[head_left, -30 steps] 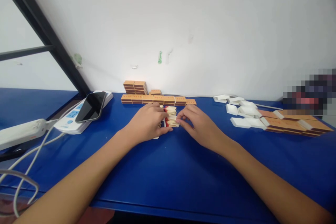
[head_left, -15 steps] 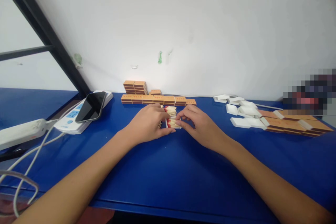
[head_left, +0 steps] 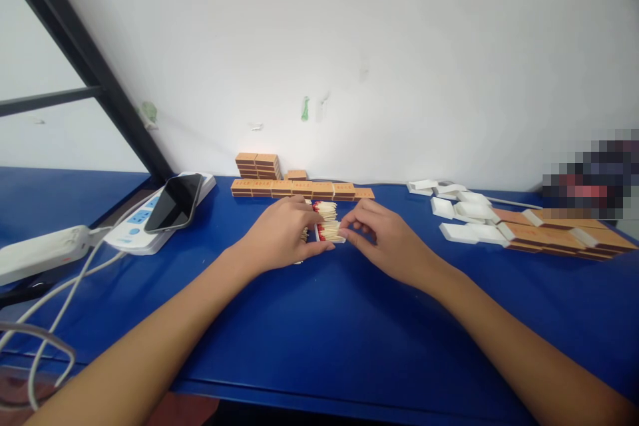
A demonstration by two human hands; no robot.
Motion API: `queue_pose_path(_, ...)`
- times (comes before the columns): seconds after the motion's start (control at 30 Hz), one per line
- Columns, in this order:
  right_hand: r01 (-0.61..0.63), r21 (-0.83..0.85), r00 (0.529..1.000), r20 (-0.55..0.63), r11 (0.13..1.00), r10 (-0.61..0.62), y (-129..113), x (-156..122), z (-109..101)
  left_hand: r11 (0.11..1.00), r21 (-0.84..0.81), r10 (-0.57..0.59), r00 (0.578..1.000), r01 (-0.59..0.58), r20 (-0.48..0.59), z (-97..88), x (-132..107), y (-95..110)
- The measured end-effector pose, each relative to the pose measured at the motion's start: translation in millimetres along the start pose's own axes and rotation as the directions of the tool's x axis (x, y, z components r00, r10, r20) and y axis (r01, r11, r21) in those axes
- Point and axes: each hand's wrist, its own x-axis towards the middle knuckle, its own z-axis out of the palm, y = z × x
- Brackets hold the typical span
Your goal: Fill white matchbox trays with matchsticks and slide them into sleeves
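Observation:
A small white matchbox tray (head_left: 316, 234) filled with red-tipped matches (head_left: 329, 233) lies on the blue table between my hands. My left hand (head_left: 284, 233) is closed around the tray's left end, its thumb along the near side and its index finger across the far side. Loose matches (head_left: 325, 210) lie in a heap just behind the tray, and some show under my left fingers. At the tray's right end my right hand (head_left: 377, 236) has thumb and fingers pinched by the match ends. What is between those fingertips is too small to make out.
Behind the hands runs a row of orange matchboxes (head_left: 302, 188), with a matchbox stack (head_left: 257, 165) at the wall. Empty white trays (head_left: 466, 233) and more matchboxes (head_left: 544, 236) lie to the right. A phone (head_left: 174, 202) rests on a power strip (head_left: 130, 236) at the left, near white cables (head_left: 60, 306).
My right hand has shifted slightly right, uncovering more of the tray's right end. A few match ends now show below my left hand, which has barely moved.

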Motion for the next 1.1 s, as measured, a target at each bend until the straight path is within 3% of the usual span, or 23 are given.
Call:
queue_pose_path(0.23,-0.026,0.015,0.997,0.075,1.0,0.025,0.2,-2.1,-2.2,0.999,-0.028,0.016,1.0,-0.016,0.006,3.1,-0.1,2.9)
queue_pose_path(0.63,-0.025,0.003,0.999,0.036,1.0,0.025,-0.8,-3.4,1.2,0.998,-0.04,0.058,0.998,-0.057,0.027,7.4,0.0,6.0)
queue_pose_path(1.1,-0.026,-0.04,0.996,0.086,0.999,0.029,-3.8,-5.6,-2.7,0.998,-0.025,0.065,0.997,-0.063,0.051,14.3,-0.4,6.8)
